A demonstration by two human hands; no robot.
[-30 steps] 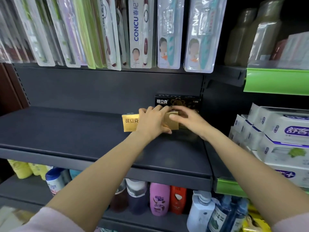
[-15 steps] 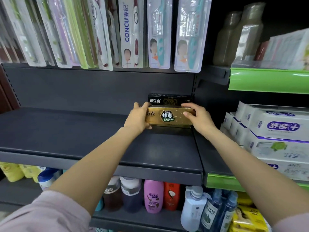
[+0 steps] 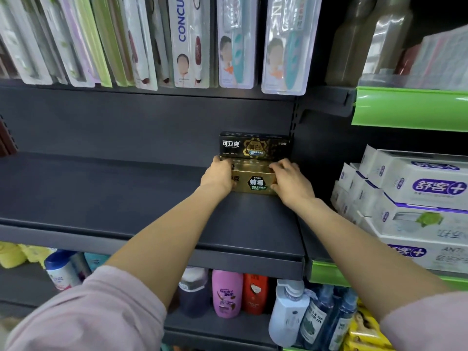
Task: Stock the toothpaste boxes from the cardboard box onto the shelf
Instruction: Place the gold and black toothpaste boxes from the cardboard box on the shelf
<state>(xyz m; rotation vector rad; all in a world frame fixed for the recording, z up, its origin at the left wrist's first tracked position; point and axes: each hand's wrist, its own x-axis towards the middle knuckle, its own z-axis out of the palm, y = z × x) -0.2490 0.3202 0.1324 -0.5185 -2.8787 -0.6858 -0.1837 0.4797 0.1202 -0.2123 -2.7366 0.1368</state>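
Note:
A gold toothpaste box (image 3: 254, 182) lies lengthwise on the dark grey shelf (image 3: 126, 193), at its back right corner. My left hand (image 3: 219, 174) grips the box's left end and my right hand (image 3: 288, 179) grips its right end, fingers curled over the top edge. Behind it another gold box (image 3: 249, 162) shows only its top edge, and a black toothpaste box (image 3: 254, 146) sits on top of that one against the back wall. The cardboard box is not in view.
Toothbrush packs (image 3: 190, 41) hang above the shelf. White toothpaste cartons (image 3: 415, 196) are stacked on the neighbouring shelf to the right, behind a green price rail (image 3: 405, 110). Bottles (image 3: 225, 295) fill the shelf below.
The gold box went from lying flat under my hands to standing face-forward, then moved down and back onto the shelf in front of the stacked boxes. Both hands stayed on its ends.

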